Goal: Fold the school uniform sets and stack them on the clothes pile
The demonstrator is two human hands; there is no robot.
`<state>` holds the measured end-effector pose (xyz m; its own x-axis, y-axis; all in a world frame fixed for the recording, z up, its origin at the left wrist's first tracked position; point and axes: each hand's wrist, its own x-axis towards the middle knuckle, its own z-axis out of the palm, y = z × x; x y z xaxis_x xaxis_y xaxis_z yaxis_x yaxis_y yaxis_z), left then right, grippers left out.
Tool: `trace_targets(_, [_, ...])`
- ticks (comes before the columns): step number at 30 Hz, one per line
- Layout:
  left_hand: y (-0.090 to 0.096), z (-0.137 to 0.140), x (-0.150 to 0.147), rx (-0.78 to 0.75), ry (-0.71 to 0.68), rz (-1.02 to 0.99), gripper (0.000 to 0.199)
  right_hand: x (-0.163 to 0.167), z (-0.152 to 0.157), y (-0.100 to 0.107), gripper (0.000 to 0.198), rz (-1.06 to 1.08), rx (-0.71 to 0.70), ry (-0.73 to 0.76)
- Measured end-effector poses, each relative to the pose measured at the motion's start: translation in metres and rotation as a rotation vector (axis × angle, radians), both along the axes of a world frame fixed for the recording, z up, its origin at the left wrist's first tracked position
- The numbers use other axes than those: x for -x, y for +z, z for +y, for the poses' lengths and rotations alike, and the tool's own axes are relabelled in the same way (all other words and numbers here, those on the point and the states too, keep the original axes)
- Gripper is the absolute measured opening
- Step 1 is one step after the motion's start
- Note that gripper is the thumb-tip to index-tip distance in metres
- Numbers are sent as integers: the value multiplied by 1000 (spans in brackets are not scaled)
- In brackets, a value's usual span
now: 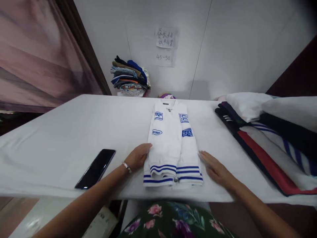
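A white jacket (167, 148) with blue patches and blue-striped ribbing lies folded into a narrow upright rectangle on the white-covered table (119, 125). Its collar points away from me, and a snap button shows near the hem. My left hand (139, 156), with a bracelet at the wrist, rests against the jacket's left edge; some of its fingers are hidden. Along the opposite edge, my right hand (215, 166) lies on its side with fingers stretched out, the tips at the fabric. Neither hand grips the jacket.
A black phone (96, 169) lies left of my left forearm. Several garments, including a red and navy one (264, 158), are heaped at the right. Behind the table's far edge stands a stack of folded clothes (130, 76). Handwritten paper notes (166, 38) hang on the wall.
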<state>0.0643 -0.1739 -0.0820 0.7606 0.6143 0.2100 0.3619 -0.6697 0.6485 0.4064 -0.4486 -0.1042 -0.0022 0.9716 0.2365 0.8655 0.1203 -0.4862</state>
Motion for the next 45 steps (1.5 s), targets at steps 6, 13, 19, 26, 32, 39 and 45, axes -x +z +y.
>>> trace_targets(6, [-3,-19,9,-177,-165,91,51,10,19,13,58,-95,39,78])
trace_targets(13, [1,-25,19,-219,-244,123,48,1,36,15,53,-238,-29,177])
trace_targets(19, [11,-31,20,-341,-324,135,60,0,61,6,51,-344,-72,240])
trace_targets(26, [6,-44,29,-45,-4,39,48,13,67,-2,40,-198,-114,142])
trace_targets(32, [13,-61,22,741,466,-138,71,9,56,11,59,188,103,-207])
trace_targets(39, [28,-74,-17,1144,208,-162,54,39,70,43,79,839,261,-461])
trace_targets(45, [47,-62,0,1159,150,-263,43,82,63,55,82,1322,224,-293])
